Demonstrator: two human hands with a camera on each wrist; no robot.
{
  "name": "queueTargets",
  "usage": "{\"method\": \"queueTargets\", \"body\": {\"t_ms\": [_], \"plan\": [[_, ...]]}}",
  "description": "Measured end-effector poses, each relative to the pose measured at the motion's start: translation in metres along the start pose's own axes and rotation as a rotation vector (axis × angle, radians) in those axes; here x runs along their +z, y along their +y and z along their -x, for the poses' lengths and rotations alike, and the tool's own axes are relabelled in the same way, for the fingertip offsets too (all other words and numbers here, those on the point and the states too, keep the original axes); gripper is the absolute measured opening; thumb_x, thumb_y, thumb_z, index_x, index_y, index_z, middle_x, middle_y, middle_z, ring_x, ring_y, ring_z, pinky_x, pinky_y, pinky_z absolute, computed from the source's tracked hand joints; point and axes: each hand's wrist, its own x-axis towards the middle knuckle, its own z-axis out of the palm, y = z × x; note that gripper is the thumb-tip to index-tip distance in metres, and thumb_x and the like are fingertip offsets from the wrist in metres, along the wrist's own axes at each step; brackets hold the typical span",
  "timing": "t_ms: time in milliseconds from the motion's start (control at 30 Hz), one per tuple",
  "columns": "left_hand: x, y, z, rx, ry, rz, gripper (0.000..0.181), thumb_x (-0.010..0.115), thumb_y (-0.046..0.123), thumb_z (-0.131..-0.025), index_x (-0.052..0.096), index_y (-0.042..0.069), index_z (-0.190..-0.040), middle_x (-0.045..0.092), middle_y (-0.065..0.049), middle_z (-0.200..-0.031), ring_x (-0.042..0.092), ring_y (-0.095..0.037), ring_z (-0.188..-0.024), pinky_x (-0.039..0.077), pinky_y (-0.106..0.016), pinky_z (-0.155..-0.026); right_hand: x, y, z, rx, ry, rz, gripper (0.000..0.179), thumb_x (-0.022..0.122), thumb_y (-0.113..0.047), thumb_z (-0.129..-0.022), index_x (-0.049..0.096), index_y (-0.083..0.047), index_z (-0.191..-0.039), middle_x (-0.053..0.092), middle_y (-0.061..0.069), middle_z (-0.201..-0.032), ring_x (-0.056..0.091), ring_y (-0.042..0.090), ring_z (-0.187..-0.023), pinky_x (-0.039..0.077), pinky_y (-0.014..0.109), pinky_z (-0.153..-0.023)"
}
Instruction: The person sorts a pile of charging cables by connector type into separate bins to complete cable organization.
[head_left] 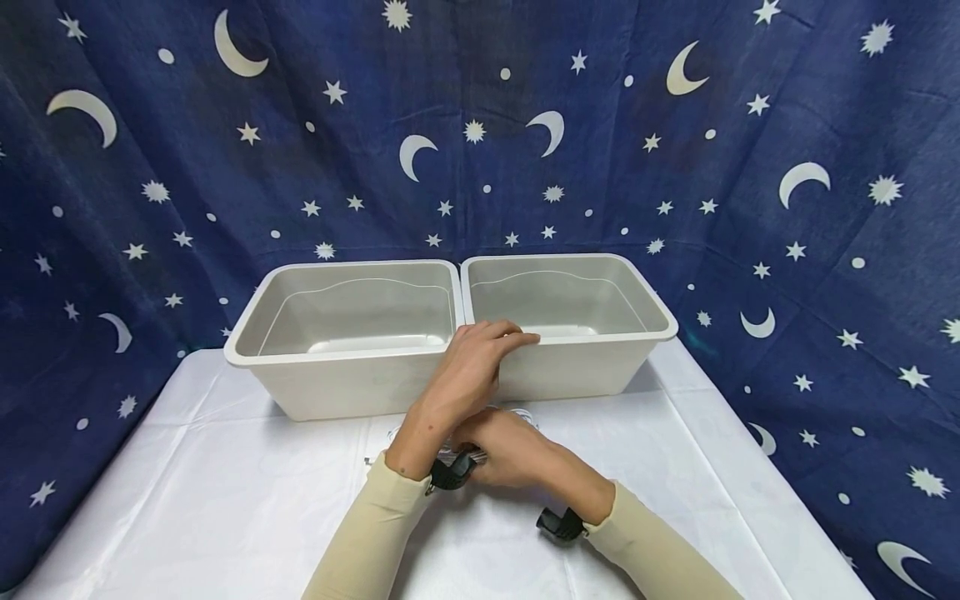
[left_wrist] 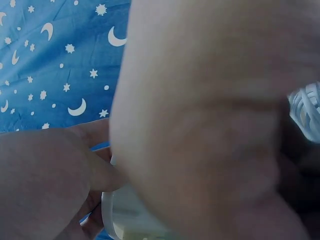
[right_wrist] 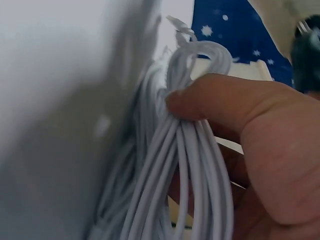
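Note:
My left hand [head_left: 468, 362] is at the front rim of the right grey bin [head_left: 630, 367], near where the two bins meet. Its fingers reach loosely over the rim with nothing visible in them; whether they press it cannot be told. Below, my right hand [head_left: 506, 446] crosses under the left wrist. It pinches a coiled bundle of white cable [right_wrist: 195, 165] with thumb on top. More looped white cable [right_wrist: 147, 105] lies behind that bundle in the right wrist view. A large blurred hand or forearm fills much of the left wrist view, with white strands [left_wrist: 306, 112] at its right.
The left grey bin [head_left: 330, 387] stands against the right one, both at the back of the table. A white cloth [head_left: 247, 517] covers the table. Behind and at the sides hangs a blue curtain [head_left: 480, 167] with moons and stars. Both wrists wear black devices.

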Motion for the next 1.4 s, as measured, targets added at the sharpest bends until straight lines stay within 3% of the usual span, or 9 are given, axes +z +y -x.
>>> {"method": "queueTargets", "body": {"t_ms": [167, 433, 567, 767, 1133, 1400], "plan": [[0.000, 0.001, 0.000, -0.008, -0.012, -0.009, 0.073, 0.056, -0.020, -0.085, 0.069, 0.024, -0.141, 0.069, 0.004, -0.132, 0.062, -0.021, -0.124, 0.047, -0.042, -0.097, -0.014, 0.005, 0.005, 0.057, -0.061, -0.028, 0.028, 0.083, -0.008, -0.070, 0.063, -0.026, -0.078, 0.053, -0.018, -0.076, 0.047, 0.001, -0.070, 0.040, 0.021, -0.065], [0.000, 0.001, -0.002, -0.017, -0.019, -0.002, 0.075, 0.056, -0.021, -0.083, 0.069, 0.023, -0.141, 0.069, 0.003, -0.132, 0.063, -0.021, -0.124, 0.047, -0.042, -0.097, -0.037, 0.012, 0.010, 0.063, -0.075, -0.014, 0.023, 0.078, -0.006, -0.070, 0.060, -0.020, -0.072, 0.048, -0.012, -0.073, 0.043, 0.005, -0.070, 0.039, 0.025, -0.064], [0.002, 0.000, -0.003, -0.010, -0.011, 0.004, 0.075, 0.060, -0.021, -0.080, 0.070, 0.023, -0.140, 0.070, 0.003, -0.131, 0.063, -0.021, -0.122, 0.047, -0.042, -0.096, -0.047, 0.015, 0.014, 0.078, -0.068, 0.003, 0.019, 0.077, -0.005, -0.071, 0.067, -0.019, -0.079, 0.058, -0.011, -0.080, 0.053, 0.006, -0.076, 0.047, 0.026, -0.070], [0.002, 0.000, -0.002, -0.009, -0.008, 0.009, 0.074, 0.071, -0.015, -0.076, 0.070, 0.022, -0.140, 0.070, 0.001, -0.131, 0.064, -0.023, -0.121, 0.048, -0.043, -0.093, -0.064, 0.018, 0.021, 0.094, -0.016, 0.025, 0.022, 0.080, -0.007, -0.075, 0.076, -0.016, -0.094, 0.070, -0.007, -0.095, 0.064, 0.010, -0.088, 0.054, 0.031, -0.081], [0.001, 0.000, -0.002, -0.005, 0.001, -0.009, 0.081, 0.055, -0.024, -0.076, 0.070, 0.023, -0.140, 0.070, 0.003, -0.129, 0.064, -0.023, -0.117, 0.049, -0.042, -0.092, -0.099, 0.013, 0.035, 0.070, 0.088, 0.084, 0.025, 0.080, -0.003, -0.074, 0.075, -0.017, -0.094, 0.068, -0.008, -0.094, 0.066, 0.012, -0.088, 0.055, 0.034, -0.081], [0.002, 0.000, -0.001, 0.003, 0.007, -0.014, 0.073, 0.061, -0.022, -0.081, 0.072, 0.023, -0.138, 0.071, 0.003, -0.129, 0.065, -0.023, -0.117, 0.049, -0.043, -0.091, -0.122, 0.010, 0.050, 0.057, 0.212, 0.122, 0.028, 0.083, -0.001, -0.073, 0.075, -0.018, -0.094, 0.067, -0.011, -0.094, 0.064, 0.009, -0.085, 0.054, 0.033, -0.076]]}}
